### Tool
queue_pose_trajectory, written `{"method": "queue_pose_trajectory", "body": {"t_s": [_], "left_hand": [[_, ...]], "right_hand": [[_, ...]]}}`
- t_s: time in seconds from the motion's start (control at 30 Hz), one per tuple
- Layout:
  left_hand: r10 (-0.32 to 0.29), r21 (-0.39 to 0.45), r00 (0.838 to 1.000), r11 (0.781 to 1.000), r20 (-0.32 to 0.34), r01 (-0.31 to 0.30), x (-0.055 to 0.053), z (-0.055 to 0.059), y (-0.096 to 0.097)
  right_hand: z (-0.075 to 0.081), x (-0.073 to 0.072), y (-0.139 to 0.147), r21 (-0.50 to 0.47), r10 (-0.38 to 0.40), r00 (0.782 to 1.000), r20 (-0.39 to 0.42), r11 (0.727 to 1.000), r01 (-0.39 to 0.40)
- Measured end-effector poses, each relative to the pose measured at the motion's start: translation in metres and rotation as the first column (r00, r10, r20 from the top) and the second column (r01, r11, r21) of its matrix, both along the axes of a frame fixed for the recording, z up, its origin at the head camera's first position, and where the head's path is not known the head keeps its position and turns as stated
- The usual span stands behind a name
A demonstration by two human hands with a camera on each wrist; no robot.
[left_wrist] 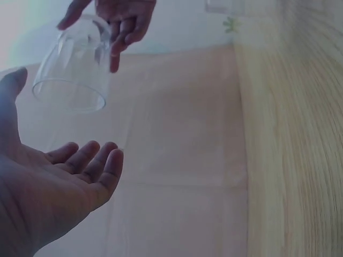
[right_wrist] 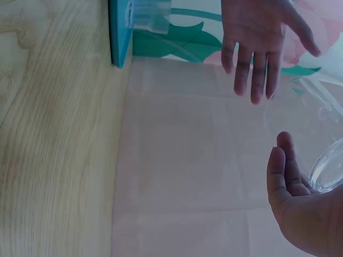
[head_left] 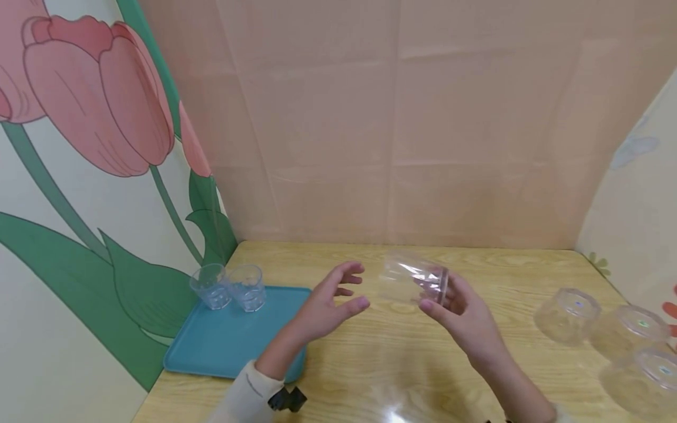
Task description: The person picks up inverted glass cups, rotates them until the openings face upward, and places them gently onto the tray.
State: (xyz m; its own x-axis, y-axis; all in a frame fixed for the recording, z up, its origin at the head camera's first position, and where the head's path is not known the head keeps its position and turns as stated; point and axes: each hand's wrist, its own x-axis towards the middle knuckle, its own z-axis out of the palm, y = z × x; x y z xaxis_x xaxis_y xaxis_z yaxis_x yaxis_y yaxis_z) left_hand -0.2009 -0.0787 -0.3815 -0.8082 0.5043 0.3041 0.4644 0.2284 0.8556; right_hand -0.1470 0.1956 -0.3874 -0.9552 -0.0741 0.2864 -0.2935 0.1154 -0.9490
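My right hand (head_left: pixel 468 320) grips a clear drinking glass (head_left: pixel 409 279) by its base, above the table. The glass lies tilted on its side, its mouth toward my left hand (head_left: pixel 328 305). That left hand is apart from the glass, its thumb and fingers spread and holding nothing. In the left wrist view the glass (left_wrist: pixel 75 67) hangs beyond the left fingers (left_wrist: pixel 110 174), with a gap between. The right wrist view shows the right fingers around the thick base of the glass (right_wrist: pixel 328 166).
On the left, a teal tray (head_left: pixel 233 341) bears two upright clear glasses (head_left: pixel 214 288) at its back corner. Several clear glasses (head_left: pixel 568 317) stand upside down at the right side of the wooden table (head_left: pixel 370 364). Walls rise at the back and both sides.
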Motion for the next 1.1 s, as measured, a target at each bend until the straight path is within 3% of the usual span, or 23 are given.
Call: {"method": "queue_pose_trajectory", "body": {"t_s": [0.3,0.53,0.83,1.1], "left_hand": [[-0.111,0.046,0.993,0.993,0.027,0.109,0.000,0.004,0.006],[-0.100,0.028,0.993,0.995,0.056,0.099,0.001,0.006,0.008],[-0.147,0.019,0.986,0.989,0.073,0.146,0.001,0.006,0.008],[-0.187,0.090,0.979,0.979,0.077,0.180,0.003,0.007,0.003]], "right_hand": [[-0.003,-0.001,-0.014,-0.046,0.058,0.998,-0.017,0.997,-0.058],[-0.003,0.000,-0.021,-0.118,0.109,0.994,-0.030,0.987,-0.112],[-0.006,0.000,-0.030,-0.118,0.200,0.978,-0.059,0.971,-0.206],[-0.010,0.000,-0.037,-0.171,0.236,0.969,-0.077,0.954,-0.246]]}}
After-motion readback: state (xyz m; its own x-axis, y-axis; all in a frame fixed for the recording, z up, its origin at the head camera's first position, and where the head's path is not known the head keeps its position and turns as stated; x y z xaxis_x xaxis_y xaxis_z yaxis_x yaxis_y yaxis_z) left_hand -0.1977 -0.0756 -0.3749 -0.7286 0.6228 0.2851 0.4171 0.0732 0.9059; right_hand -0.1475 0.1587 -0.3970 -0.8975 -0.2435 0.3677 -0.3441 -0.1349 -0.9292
